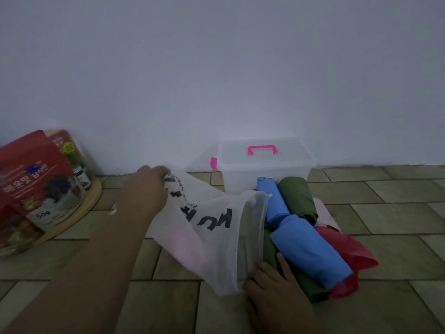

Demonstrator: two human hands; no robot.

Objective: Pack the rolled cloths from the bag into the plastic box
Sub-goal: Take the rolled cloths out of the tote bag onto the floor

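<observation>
A white cloth bag [212, 227] with black lettering lies on the tiled floor, its mouth facing right. My left hand [149, 186] grips its far closed end and holds it up. Rolled cloths lie in a heap at the bag's mouth: two blue rolls [310, 251] [272, 201], two green ones [298, 196] [310, 285], a red one [349, 251] and a pink one [325, 213] underneath. My right hand [272, 278] rests with straight fingers on the near green roll beside the bag's rim. The clear plastic box [265, 172] with a pink handle stands lidded against the wall behind the heap.
Red snack packets [36, 179] and a small jar [81, 175] stand on a round wooden tray [79, 213] at the left by the wall. A plain wall [216, 68] runs along the back. Tiled floor [397, 237] spreads to the right and in front.
</observation>
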